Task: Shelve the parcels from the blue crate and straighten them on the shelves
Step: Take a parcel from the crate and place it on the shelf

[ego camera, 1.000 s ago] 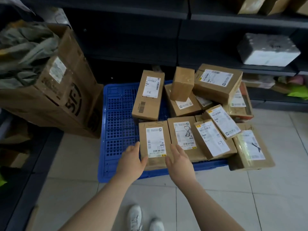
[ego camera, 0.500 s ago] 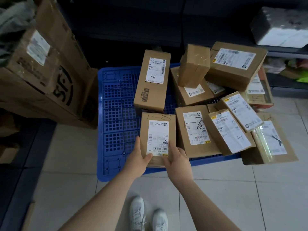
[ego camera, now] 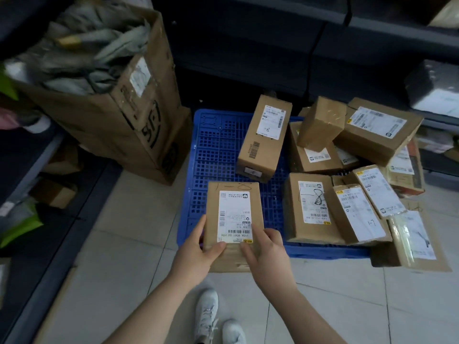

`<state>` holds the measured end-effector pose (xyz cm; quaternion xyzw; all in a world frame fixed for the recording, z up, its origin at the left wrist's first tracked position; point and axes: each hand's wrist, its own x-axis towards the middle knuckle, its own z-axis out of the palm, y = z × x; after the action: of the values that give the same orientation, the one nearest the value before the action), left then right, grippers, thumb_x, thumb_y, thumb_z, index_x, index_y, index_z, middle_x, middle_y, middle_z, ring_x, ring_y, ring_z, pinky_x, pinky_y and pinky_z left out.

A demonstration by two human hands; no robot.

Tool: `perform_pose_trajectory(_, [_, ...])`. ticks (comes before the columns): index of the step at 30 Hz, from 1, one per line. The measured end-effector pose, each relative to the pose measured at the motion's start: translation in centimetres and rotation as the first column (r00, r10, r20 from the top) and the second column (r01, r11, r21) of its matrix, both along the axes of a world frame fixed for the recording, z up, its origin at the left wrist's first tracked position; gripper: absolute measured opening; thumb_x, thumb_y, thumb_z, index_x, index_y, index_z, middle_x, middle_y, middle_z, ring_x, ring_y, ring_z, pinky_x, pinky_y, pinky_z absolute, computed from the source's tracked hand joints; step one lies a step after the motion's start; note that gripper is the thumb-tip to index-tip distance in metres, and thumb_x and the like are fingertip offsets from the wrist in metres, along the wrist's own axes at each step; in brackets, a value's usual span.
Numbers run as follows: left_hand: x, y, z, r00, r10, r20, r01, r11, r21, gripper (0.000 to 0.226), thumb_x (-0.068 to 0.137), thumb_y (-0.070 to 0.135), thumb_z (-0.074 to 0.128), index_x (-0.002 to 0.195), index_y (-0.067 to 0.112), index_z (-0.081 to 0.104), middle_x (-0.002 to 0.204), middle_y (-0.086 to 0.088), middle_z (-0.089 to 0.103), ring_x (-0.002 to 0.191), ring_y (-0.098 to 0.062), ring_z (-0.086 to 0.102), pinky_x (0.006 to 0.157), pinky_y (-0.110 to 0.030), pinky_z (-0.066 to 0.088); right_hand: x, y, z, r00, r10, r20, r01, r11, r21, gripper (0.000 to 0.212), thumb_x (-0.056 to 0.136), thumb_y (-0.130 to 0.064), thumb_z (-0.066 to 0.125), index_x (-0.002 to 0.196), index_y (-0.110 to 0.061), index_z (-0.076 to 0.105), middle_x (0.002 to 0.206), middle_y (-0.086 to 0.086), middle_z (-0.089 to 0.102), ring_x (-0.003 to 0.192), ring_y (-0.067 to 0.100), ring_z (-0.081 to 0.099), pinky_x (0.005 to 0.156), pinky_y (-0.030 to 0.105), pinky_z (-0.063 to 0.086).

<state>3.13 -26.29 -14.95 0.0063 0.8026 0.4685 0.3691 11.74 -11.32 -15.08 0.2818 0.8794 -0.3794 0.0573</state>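
One blue plastic lattice crate (ego camera: pixel 216 150) lies on the floor. Eleven brown cardboard parcels with white paper labels can be told apart, though the heap overlaps and may hide more. There is one held parcel (ego camera: pixel 233 209) at the crate's seven o'clock and one long parcel (ego camera: pixel 263 140) at its twelve o'clock. The other nine are in the heap (ego camera: pixel 372 135) at its three o'clock. Two bare hands are in view, the left hand (ego camera: pixel 196 254) and the right hand (ego camera: pixel 269 254). Two white shoes (ego camera: pixel 207 314) show at six o'clock of the view. One large open brown cardboard carton (ego camera: pixel 139 115) stands at the crate's ten o'clock. One white-and-grey wrapped bundle (ego camera: pixel 434 90) sits at two o'clock of the view.
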Motion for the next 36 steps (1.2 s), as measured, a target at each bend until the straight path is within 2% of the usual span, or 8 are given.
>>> perform_pose_trajectory(5, [2.5,-5.5,4.8,0.983,0.164,-0.084,-0.157,0.984,0.084,0.083,0.071,0.053,0.068,0.142,0.051,0.026,0.122,0.026,0.060,0.109,-0.001,0.058,0.097,-0.039,0.048,-0.1,-4.0,4.5,0.983,0.176,-0.043,-0.173,0.983,0.061,0.048,0.092,-0.041,0.052,0.137,-0.034,0.038,0.139,-0.001,0.040,0.111,0.017,0.051,0.085,0.033,0.050])
perform_pose_trajectory(10, [6.8,-12.3,9.2,0.908,0.384,-0.165,-0.360,0.919,0.160,0.074,0.077,0.042,0.071,0.140,0.048,0.032,0.115,0.024,0.064,0.104,-0.001,0.062,0.093,-0.040,0.050,-0.1,-9.3,9.1,0.907,0.410,-0.099,-0.397,0.908,0.132,0.048,0.090,-0.049,0.050,0.135,-0.037,0.040,0.140,-0.004,0.041,0.113,0.014,0.051,0.088,0.034,0.050])
perform_pose_trajectory(16, [12.0,-21.2,13.1,0.749,0.615,-0.247,-0.585,0.789,0.187,0.064,0.083,0.034,0.070,0.134,0.053,0.038,0.110,0.027,0.064,0.102,0.002,0.061,0.087,-0.029,0.052,0.1,-18.4,13.0,0.746,0.646,-0.159,-0.617,0.761,0.201,0.048,0.089,-0.049,0.052,0.135,-0.037,0.041,0.141,-0.007,0.041,0.114,0.012,0.050,0.089,0.032,0.049])
perform_pose_trajectory(19, [14.7,-26.3,14.1,0.653,0.709,-0.266,-0.689,0.702,0.182,0.066,0.082,0.032,0.071,0.130,0.060,0.034,0.107,0.031,0.064,0.098,0.008,0.060,0.083,-0.021,0.049,0.4,-24.0,14.1,0.642,0.741,-0.196,-0.712,0.672,0.206,0.042,0.088,-0.048,0.054,0.128,-0.042,0.044,0.133,-0.012,0.046,0.103,0.008,0.054,0.077,0.027,0.049])
perform_pose_trajectory(26, [21.7,-39.0,14.0,0.470,0.848,-0.245,-0.838,0.516,0.179,0.065,0.081,0.035,0.072,0.128,0.061,0.036,0.108,0.029,0.065,0.101,0.002,0.061,0.095,-0.034,0.049,2.5,-38.9,13.8,0.382,0.908,-0.174,-0.877,0.415,0.241,0.039,0.090,-0.048,0.050,0.128,-0.038,0.043,0.123,-0.013,0.050,0.088,0.001,0.053,0.064,0.011,0.041])
perform_pose_trajectory(28, [21.3,-39.6,14.6,0.468,0.844,-0.262,-0.840,0.517,0.164,0.063,0.081,0.035,0.071,0.124,0.063,0.035,0.105,0.034,0.064,0.099,0.004,0.062,0.095,-0.032,0.049,2.9,-39.4,14.3,0.367,0.914,-0.175,-0.886,0.401,0.234,0.040,0.091,-0.047,0.050,0.128,-0.036,0.044,0.125,-0.011,0.050,0.090,0.004,0.056,0.070,0.017,0.049])
perform_pose_trajectory(30, [27.9,-51.2,12.8,0.307,0.928,-0.210,-0.919,0.347,0.188,0.065,0.082,0.036,0.071,0.129,0.060,0.034,0.105,0.034,0.064,0.100,0.004,0.061,0.096,-0.033,0.048,6.5,-53.0,12.0,0.238,0.960,-0.145,-0.938,0.266,0.220,0.042,0.091,-0.045,0.052,0.131,-0.033,0.045,0.127,-0.011,0.049,0.093,0.006,0.058,0.076,0.023,0.052])
perform_pose_trajectory(36, [31.0,-58.7,10.0,0.267,0.939,-0.216,-0.939,0.304,0.163,0.062,0.085,0.038,0.067,0.128,0.063,0.031,0.116,0.025,0.062,0.105,-0.002,0.061,0.095,-0.032,0.049,8.5,-61.4,9.6,0.163,0.966,-0.201,-0.968,0.195,0.156,0.040,0.091,-0.039,0.054,0.129,-0.032,0.049,0.123,-0.008,0.053,0.094,0.010,0.058,0.078,0.031,0.053])
